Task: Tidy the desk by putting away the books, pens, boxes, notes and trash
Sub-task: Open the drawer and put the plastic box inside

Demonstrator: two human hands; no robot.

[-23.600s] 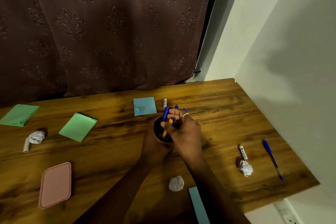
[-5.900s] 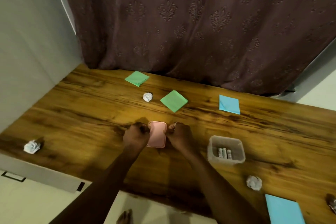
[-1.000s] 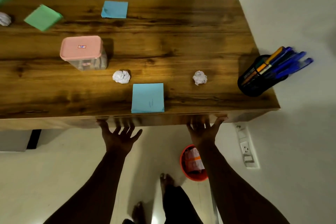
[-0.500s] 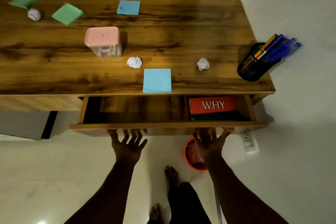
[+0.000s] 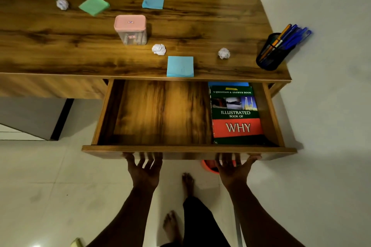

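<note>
— Pink-lidded box (image 5: pixel 130 29) next? Where is it?

— On the surface (image 5: pixel 200 26), upright, just behind the nearer paper ball (image 5: pixel 159 49) and well apart from the pen holder (image 5: pixel 270 54). Neither hand holds anything. The left hand (image 5: pixel 145 168) and right hand (image 5: pixel 233 168) are apart, fingers spread and straight under the front of the drawer (image 5: pixel 186 149), tips hidden.

— How will it handle?

— It's rigid clear plastic, probably light, with slick sides. I'd grip the walls below the lid, since a lid alone may pop off.

— Room for it?

— Yes. The drawer stands open, with bare wood left of the book (image 5: pixel 235 114). The blue note pad (image 5: pixel 180 66) at the front edge is thin, so lift it by an edge.
</note>
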